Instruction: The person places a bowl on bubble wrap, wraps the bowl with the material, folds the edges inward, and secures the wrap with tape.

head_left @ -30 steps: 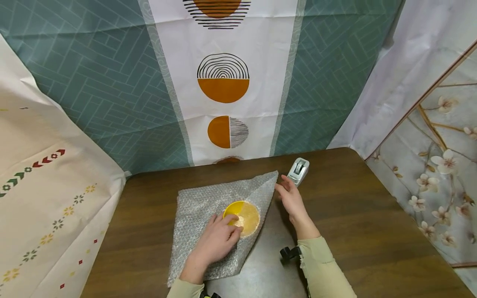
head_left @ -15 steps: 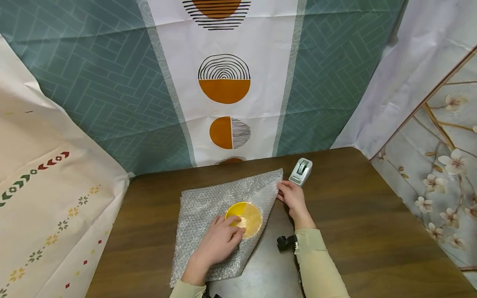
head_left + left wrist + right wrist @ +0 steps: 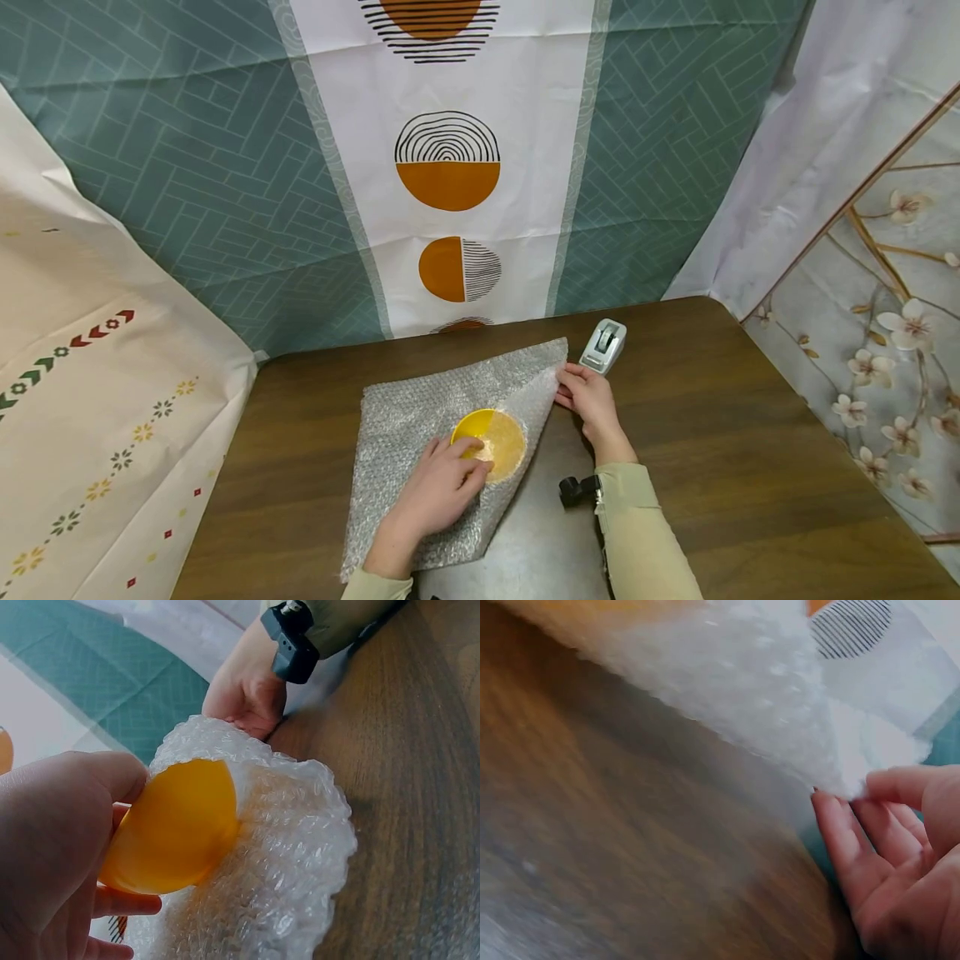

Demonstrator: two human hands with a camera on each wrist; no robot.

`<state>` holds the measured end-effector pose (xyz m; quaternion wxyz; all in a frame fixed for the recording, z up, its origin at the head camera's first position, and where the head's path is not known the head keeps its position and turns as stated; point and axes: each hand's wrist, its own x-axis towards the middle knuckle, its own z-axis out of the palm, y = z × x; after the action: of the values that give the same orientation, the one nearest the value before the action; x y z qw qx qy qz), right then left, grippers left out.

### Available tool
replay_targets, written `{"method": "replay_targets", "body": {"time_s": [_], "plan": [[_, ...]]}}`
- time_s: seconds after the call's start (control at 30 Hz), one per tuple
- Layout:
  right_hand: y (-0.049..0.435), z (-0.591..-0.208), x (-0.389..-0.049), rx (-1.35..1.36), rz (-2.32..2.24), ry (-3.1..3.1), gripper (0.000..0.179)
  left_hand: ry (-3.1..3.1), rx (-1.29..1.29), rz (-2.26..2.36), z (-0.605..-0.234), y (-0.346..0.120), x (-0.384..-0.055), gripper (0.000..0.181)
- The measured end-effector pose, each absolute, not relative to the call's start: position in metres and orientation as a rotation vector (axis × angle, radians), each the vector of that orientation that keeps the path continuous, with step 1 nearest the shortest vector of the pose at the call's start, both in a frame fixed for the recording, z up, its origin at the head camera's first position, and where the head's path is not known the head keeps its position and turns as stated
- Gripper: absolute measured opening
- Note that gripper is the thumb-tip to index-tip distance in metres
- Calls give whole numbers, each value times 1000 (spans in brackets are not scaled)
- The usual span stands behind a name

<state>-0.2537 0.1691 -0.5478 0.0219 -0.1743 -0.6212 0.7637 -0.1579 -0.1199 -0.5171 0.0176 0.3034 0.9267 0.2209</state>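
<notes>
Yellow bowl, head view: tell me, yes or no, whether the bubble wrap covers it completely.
No, the folded-over bubble wrap covers only the right part of the yellow bowl, leaving its left part uncovered.

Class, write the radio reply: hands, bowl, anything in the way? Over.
Left hand holds yellow bowl. Right hand pinches bubble wrap corner. Yellow bowl partly under bubble wrap. Tape dispenser just beyond right hand, seemingly not blocking.

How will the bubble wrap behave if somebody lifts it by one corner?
The bubble wrap is probably floppy, since one side folds loosely over the yellow bowl. It is likely light for its size, as it looks thin and bubbled. Lifting might drag the yellow bowl, which sits partly under the fold.
</notes>
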Motion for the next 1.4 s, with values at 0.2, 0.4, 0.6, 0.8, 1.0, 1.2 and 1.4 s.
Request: {"method": "replay_targets", "body": {"time_s": [0.2, 0.4, 0.6, 0.8, 1.0, 1.2, 1.4], "plan": [[175, -546, -255, -523, 2455, -1909, 41, 2861, 924, 713, -517, -120, -159, 38], [175, -547, -254, -508, 2429, -1902, 36, 2848, 907, 722, -518, -120, -158, 39], [170, -548, -253, -477, 2350, -1943, 31, 2846, 885, 726, -516, -121, -158, 39], [170, -547, -251, -457, 2297, -2001, 35, 2854, 899, 725, -515, -121, -157, 39], [175, -541, -246, -397, 2331, -2044, 36, 2830, 910, 749, -516, -119, -156, 41], [180, -523, -240, -149, 2349, -2176, 29, 2825, 916, 763, -518, -120, -156, 40], [187, -510, -234, 67, 2216, -2351, 26, 2839, 929, 750, -518, -120, -156, 40]]}}
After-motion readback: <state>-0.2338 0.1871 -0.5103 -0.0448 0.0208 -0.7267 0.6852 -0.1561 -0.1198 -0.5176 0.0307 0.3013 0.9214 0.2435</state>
